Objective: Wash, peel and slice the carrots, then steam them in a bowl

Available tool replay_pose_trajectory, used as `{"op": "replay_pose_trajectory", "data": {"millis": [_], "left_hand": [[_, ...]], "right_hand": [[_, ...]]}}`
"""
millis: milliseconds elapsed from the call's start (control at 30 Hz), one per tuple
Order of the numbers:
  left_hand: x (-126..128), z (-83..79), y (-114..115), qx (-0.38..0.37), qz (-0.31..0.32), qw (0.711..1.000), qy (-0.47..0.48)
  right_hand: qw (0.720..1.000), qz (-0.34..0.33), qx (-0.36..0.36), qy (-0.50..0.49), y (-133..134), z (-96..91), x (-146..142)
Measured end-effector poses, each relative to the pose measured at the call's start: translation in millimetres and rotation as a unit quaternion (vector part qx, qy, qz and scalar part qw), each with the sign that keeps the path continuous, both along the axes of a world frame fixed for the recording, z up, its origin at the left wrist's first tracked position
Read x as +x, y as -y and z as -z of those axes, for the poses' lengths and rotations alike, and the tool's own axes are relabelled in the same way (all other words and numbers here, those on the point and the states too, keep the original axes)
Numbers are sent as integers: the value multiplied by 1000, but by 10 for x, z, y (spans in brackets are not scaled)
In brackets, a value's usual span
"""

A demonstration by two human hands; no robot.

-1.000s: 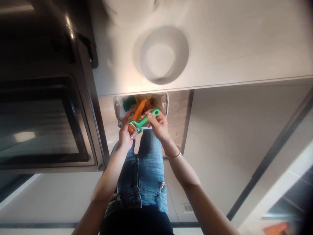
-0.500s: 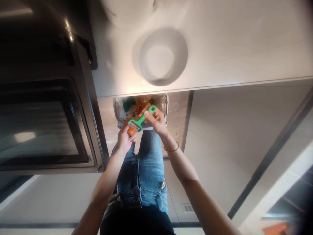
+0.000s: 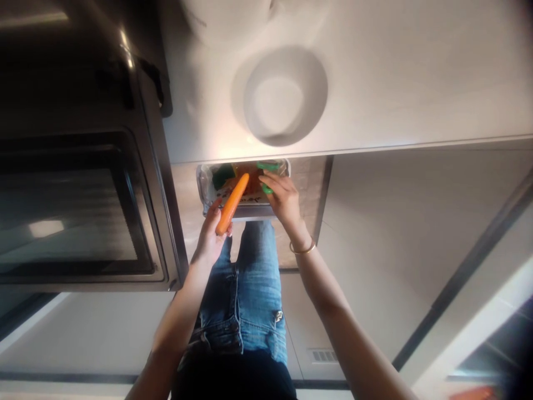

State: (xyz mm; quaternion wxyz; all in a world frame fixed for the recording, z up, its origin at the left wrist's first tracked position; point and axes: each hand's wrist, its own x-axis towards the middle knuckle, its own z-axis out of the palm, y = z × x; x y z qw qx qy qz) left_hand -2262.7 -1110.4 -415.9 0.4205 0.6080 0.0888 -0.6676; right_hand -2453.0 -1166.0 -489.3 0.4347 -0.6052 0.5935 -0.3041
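A small bin [image 3: 201,191] with a pale, plastic-lined rim stands on the floor under the desk's edge. It holds orange peelings and something dark green, too blurred to tell what. On the desk [image 3: 416,72] above sits a round, shallow white bowl [image 3: 285,100], smooth and matte, well apart from the bin.

The left hand [image 3: 210,239] is closed around the lower end of a carrot [image 3: 232,203]. The carrot is smooth, bright orange and tapered, and it slants up over the bin's opening. The right hand [image 3: 285,200] is curled around a green plastic peeler [image 3: 267,166], held just beside the carrot's tip and above the bin. Only bits of green show between the fingers. A thin gold bracelet [image 3: 303,250] circles the right wrist.

The desk is a pale, smooth slab with a straight front edge. To the left is a dark oven [image 3: 75,205] with a glossy glass door and a metal frame. Below are blue jeans [image 3: 250,289] and a light tiled floor [image 3: 366,222].
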Motion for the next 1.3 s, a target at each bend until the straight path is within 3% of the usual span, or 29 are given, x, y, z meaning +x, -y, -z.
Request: {"op": "replay_pose_trajectory", "data": {"millis": [100,200,333,467,567,700,933,1067,1133,1200,1300], "left_hand": [[-13,79,-34,6,1,1000,-5],[-48,108,-58,5,-3,1000,-29],[-124,56,-9,34,-16,998,-40],[-176,-22,56,96,-17,995,0],[-181,-62,66,115,-5,993,-4],[-132,-77,38,81,14,996,-36],[48,-82,-46,61,28,995,-67],[103,-67,-55,48,13,996,-81],[105,-43,-43,30,15,996,-83],[92,-14,-27,18,12,996,-81],[52,28,-5,10,0,997,-75]], "right_hand": [[989,142,13,43,-111,-244,78],[954,248,88,146,-179,-452,168],[911,207,217,284,-236,-570,294],[892,155,266,332,-290,-588,405],[900,127,269,319,-295,-592,440],[908,102,254,318,-202,-520,405],[959,161,141,188,193,-46,162],[994,51,62,76,272,171,60],[998,-22,43,45,230,180,29],[998,-47,30,29,151,105,18],[999,42,9,31,8,-129,59]]}}
